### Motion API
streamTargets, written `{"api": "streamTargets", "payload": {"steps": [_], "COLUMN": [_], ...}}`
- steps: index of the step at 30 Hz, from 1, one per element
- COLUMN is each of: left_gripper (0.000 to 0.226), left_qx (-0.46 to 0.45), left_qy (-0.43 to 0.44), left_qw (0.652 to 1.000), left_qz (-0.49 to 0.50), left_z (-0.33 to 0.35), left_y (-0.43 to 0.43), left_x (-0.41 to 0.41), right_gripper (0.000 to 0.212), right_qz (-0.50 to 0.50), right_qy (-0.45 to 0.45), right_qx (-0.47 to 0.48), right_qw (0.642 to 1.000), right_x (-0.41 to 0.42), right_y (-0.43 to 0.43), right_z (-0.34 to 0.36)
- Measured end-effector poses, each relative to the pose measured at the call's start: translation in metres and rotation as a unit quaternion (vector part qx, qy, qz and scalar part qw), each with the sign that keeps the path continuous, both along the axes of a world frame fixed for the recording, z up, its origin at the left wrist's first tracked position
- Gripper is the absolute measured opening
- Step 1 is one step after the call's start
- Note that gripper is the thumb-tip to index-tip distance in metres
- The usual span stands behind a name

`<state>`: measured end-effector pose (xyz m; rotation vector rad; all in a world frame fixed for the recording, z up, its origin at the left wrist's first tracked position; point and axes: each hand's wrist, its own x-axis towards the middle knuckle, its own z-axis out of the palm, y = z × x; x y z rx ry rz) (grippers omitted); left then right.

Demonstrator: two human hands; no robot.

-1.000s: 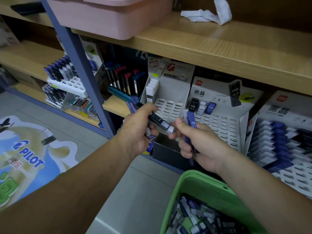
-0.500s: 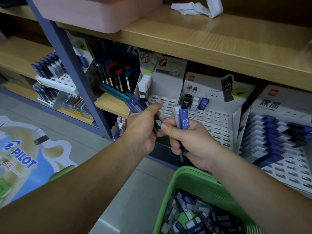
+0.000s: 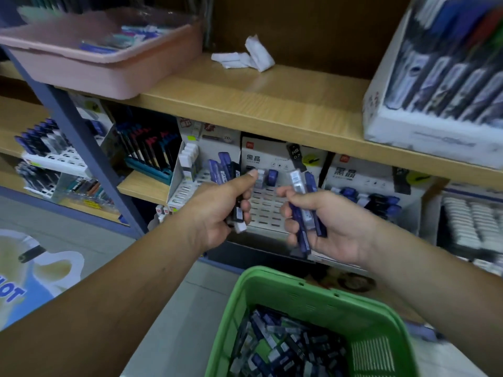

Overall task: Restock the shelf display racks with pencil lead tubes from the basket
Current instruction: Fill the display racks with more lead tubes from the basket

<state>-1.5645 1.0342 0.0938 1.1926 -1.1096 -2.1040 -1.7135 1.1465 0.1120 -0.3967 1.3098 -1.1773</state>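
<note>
1. The left hand (image 3: 223, 213) has its fingers curled round a fanned bundle of pencil lead tubes (image 3: 226, 170), blue and black. The thumb presses across the top, and a white-capped end sticks out below the fist.
2. The right hand (image 3: 337, 229) pinches a smaller bunch of blue tubes (image 3: 303, 213) between thumb and curled fingers. Their lower ends hang free under the palm.
3. Both hands are raised in front of the white slotted display rack (image 3: 268, 213) on the lower shelf, near it but not touching. A few tubes stand in its top row and most visible slots are bare.
4. The green basket (image 3: 307, 291) sits near, below the hands, with a loose heap of tubes inside.
5. Risk: each hand carries several tubes. Freeing one for a slot would loosen the grip on the rest, and a slipped tube may miss the basket and land on the floor.
6. Risk: colours are mixed in the left hand. The rack card reads HB 0.7, but the held labels are too blurred to read, so misfiling is possible.
7. Risk: the rack looks like light card. A firm push while slotting could shift it or knock over seated tubes.
</note>
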Motion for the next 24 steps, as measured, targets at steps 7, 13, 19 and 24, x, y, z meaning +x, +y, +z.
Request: {"api": "streamTargets", "payload": {"steps": [7,13,19,24], "left_gripper": [0.017,0.037,0.042,0.036], "left_qx": [0.003,-0.019,-0.039,0.005], "left_qy": [-0.024,-0.003,-0.063,-0.050], "left_qw": [0.981,0.976,0.982,0.981], "left_qz": [-0.192,-0.216,-0.176,-0.188], "left_z": [0.025,0.026,0.015,0.008], "left_y": [0.079,0.123,0.129,0.126], "left_x": [-0.023,-0.053,-0.076,-0.083], "right_gripper": [0.028,0.023,0.007,0.013], "right_qz": [0.007,-0.013,-0.066,-0.106], "right_qy": [0.161,0.168,0.131,0.125], "right_qx": [-0.008,-0.017,-0.015,-0.018], "right_qw": [0.987,0.986,0.989,0.986], "right_x": [-0.025,-0.051,-0.081,-0.106], "right_y": [0.064,0.100,0.118,0.131], "right_z": [0.023,0.024,0.007,0.001]}}
